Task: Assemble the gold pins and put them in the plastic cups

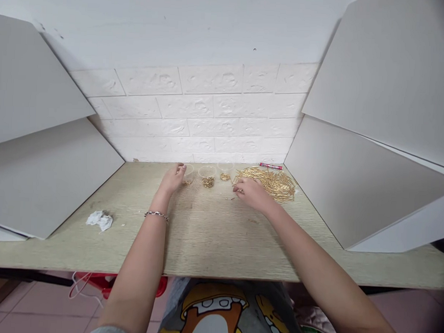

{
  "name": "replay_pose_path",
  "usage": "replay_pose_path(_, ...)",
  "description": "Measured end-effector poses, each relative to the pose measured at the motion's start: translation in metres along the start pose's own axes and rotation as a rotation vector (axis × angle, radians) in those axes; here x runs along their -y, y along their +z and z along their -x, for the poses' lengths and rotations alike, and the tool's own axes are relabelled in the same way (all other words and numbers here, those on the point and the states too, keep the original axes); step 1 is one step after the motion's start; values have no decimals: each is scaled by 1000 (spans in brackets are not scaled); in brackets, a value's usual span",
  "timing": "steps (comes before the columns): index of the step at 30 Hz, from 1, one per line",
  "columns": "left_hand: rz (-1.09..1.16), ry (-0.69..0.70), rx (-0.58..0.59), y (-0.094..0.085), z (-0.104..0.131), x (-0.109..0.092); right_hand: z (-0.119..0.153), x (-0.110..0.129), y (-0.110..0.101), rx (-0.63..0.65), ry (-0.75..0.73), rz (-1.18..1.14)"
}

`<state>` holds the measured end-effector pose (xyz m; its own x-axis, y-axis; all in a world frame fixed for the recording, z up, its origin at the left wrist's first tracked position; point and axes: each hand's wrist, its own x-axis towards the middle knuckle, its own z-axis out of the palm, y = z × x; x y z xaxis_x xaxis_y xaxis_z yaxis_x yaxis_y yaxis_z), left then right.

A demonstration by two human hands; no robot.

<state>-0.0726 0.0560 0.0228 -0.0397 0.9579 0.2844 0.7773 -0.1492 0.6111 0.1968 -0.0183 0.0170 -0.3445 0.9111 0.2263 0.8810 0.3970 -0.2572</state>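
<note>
My left hand (173,178) is at the left rim of a clear plastic cup (188,172), thumb and fingers closed on its edge. A few small gold pieces lie low in that cup. My right hand (253,193) is at the left side of a wide pile of thin gold pins (280,186). Its fingers are bent together close to the table; what they hold, if anything, is too small to make out. Between my hands stand a middle clear cup (207,172) with gold pieces (208,182) in it and another clear cup (225,165) with gold pieces (225,177).
A red marker-like stick (270,166) lies behind the pile. Crumpled white tissue (99,220) is at the left of the wooden table (218,245). Pale panels (59,179) (368,182) stand on both sides, with a white brick-patterned wall (210,107) behind.
</note>
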Motion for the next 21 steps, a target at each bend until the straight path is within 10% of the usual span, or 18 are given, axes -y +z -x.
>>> replay_pose_path(5, 36, -41, -70, 1, -2, 1, -1, -3, 10, 90, -19, 3)
replay_pose_path(15, 132, 188, -720, -18, 15, -34, -3, -1, 24, 52, -98, -7)
replay_pose_path(18, 242, 274, -645, -18, 29, -54, -4, 1, 23, 23, -77, -52)
replay_pose_path(21, 327, 319, -330, -13, 40, -71, -5, 4, 18, -52, -50, -248)
